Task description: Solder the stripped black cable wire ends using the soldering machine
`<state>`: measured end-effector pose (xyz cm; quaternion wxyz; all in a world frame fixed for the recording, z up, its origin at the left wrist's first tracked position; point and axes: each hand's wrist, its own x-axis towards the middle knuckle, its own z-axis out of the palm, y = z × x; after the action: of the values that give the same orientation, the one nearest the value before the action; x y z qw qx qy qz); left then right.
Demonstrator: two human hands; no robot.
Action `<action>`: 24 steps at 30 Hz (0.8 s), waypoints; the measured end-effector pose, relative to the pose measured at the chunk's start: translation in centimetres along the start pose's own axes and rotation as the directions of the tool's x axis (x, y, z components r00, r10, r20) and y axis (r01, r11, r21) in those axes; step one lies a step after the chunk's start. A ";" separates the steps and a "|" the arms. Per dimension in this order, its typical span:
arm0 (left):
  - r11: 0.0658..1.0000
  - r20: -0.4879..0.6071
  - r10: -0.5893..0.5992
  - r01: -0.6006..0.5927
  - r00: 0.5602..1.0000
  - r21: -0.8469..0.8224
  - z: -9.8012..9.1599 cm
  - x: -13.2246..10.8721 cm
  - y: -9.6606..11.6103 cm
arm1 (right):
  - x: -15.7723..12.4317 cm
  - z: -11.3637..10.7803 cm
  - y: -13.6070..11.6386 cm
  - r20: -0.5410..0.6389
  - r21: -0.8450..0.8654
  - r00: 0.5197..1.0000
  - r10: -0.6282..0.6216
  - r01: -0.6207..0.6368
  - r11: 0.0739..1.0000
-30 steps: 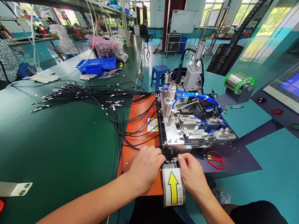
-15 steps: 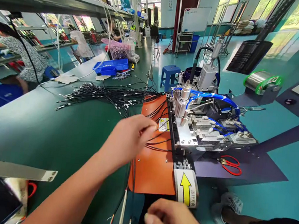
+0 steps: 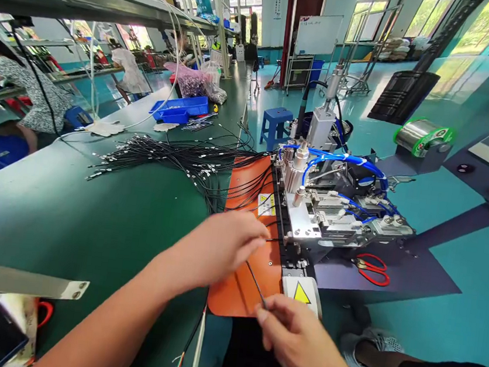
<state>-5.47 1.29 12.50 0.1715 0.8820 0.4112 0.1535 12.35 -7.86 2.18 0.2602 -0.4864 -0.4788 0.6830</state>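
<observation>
My right hand (image 3: pixel 293 333), low in front of the orange plate (image 3: pixel 231 297), pinches a black cable (image 3: pixel 255 279). From there the cable slants up and disappears under my left hand (image 3: pixel 232 247). The left fingers are closed on it above the plate, slightly blurred, their tips partly hidden. Just right of them is the metal clamping edge of a machine (image 3: pixel 312 209), where several black cables lie side by side across the plate. A big bundle of black cables (image 3: pixel 163 153) with pale ends spreads over the green table (image 3: pixel 136 206).
Red-handled pliers (image 3: pixel 371 268) lie on the machine's base. A solder wire spool (image 3: pixel 424 138) stands at right. Blue bins (image 3: pixel 182 108) sit farther back on the table. Another cable with stripped ends (image 3: pixel 180 362) hangs at the table's front edge. Seated co-workers (image 3: pixel 30 82) are at left.
My left hand has moved right and down, nearer the machine edge. My right hand has risen and taken hold of the cable that hung over the plate's front edge.
</observation>
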 end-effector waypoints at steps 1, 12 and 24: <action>0.996 0.095 0.082 -0.078 0.992 -0.045 1.3 0.3 0.3 | -0.3 -1.4 -0.5 -0.079 -0.076 0.994 -0.081 0.075 0.994; 0.972 -0.217 0.169 -0.199 0.961 -0.126 13.1 1.6 0.9 | -0.4 -7.6 0.5 -0.424 -0.116 0.889 -0.171 0.134 0.984; 0.984 -0.258 0.114 -0.144 0.959 -0.101 14.4 1.4 0.7 | -0.9 -8.0 2.6 -0.575 -0.209 0.772 -0.270 0.181 0.961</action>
<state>1.85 -0.57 0.08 0.1599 0.8685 0.3613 0.2993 20.25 -6.47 -0.39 0.4427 -0.6327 -0.4744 0.4227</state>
